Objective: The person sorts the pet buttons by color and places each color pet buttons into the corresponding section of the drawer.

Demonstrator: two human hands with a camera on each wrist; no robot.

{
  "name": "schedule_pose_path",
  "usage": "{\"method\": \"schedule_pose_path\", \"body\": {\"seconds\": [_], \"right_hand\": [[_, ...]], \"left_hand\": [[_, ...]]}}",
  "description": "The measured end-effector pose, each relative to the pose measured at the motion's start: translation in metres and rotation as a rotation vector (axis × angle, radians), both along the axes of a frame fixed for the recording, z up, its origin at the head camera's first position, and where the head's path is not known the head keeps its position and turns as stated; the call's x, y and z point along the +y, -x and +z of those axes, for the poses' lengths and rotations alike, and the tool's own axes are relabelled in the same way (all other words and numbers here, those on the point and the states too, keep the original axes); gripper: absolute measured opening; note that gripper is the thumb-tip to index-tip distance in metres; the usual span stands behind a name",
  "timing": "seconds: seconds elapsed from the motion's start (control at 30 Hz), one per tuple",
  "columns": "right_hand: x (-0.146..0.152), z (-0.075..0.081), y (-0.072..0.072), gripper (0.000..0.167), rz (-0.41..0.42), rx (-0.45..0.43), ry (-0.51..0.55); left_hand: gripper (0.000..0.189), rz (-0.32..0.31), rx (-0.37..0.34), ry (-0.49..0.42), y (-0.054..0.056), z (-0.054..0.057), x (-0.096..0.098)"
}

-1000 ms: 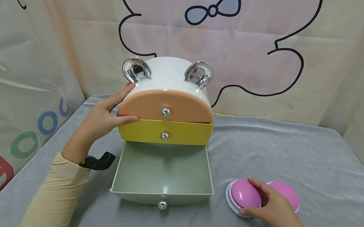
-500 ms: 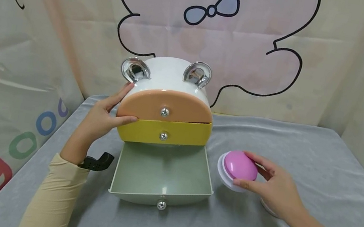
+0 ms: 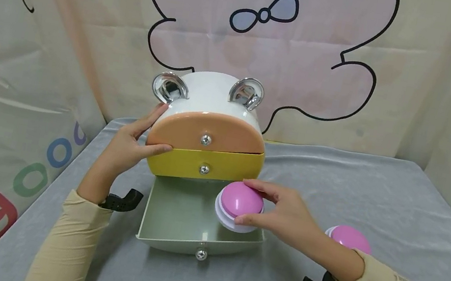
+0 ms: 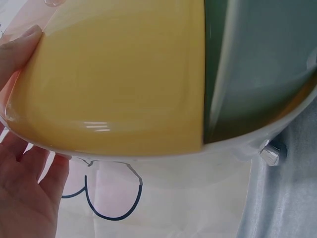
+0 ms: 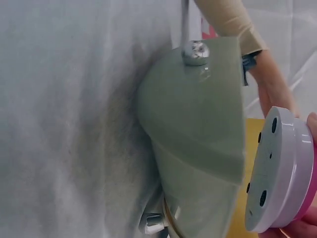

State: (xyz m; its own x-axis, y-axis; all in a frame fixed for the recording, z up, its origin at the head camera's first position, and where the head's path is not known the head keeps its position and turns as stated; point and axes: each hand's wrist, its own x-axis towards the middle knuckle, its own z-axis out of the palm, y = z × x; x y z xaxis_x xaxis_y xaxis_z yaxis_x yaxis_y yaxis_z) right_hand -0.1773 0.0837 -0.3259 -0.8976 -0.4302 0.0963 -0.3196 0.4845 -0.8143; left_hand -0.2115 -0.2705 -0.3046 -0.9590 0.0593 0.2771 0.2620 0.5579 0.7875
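A small drawer cabinet with a white top and silver ears stands on the cloth. Its orange and yellow drawers are in; the green bottom drawer is pulled out. My left hand holds the cabinet's left side, thumb across the front and fingers along the side. Over the right part of the green drawer, my right hand grips a round pink-domed push button by its edge. Its flat white base, with small dark holes, shows in the right wrist view beside the drawer's rim.
A second pink-domed push button sits on the grey cloth to the right, partly covered by my right forearm. Printed curtains hang behind and on both sides of the table.
My right hand has lifted one push button from beside the other and carried it left, over the green drawer. The left hand and cabinet stay as they were.
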Motion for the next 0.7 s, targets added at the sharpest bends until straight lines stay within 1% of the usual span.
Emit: {"method": "schedule_pose_path", "body": {"seconds": [0.07,0.13,0.27,0.37,0.47,0.6,0.7], "right_hand": [[-0.008,-0.002,0.003,0.07,0.021,-0.004,-0.018],[-0.014,-0.004,0.005,0.07,0.041,0.022,-0.05],[-0.022,-0.01,0.009,0.07,0.095,0.098,-0.093],[-0.025,-0.014,0.011,0.071,0.145,0.172,-0.1],[-0.028,-0.017,0.012,0.072,0.18,0.225,-0.115],[-0.031,-0.019,0.013,0.073,0.218,0.253,-0.164],[-0.032,-0.021,0.013,0.072,0.237,0.248,-0.208]], "left_hand": [[0.081,-0.002,-0.004,0.001,0.0,0.0,0.0],[0.081,-0.002,-0.008,-0.002,0.0,0.001,0.0],[0.082,-0.008,-0.008,-0.002,0.0,0.002,0.0],[0.082,-0.006,-0.006,0.003,-0.001,0.002,0.0],[0.082,-0.005,-0.005,0.009,-0.001,0.002,0.0],[0.082,-0.005,-0.004,0.008,-0.001,0.001,0.0],[0.081,0.0,-0.005,0.008,0.0,0.001,0.0]]}}
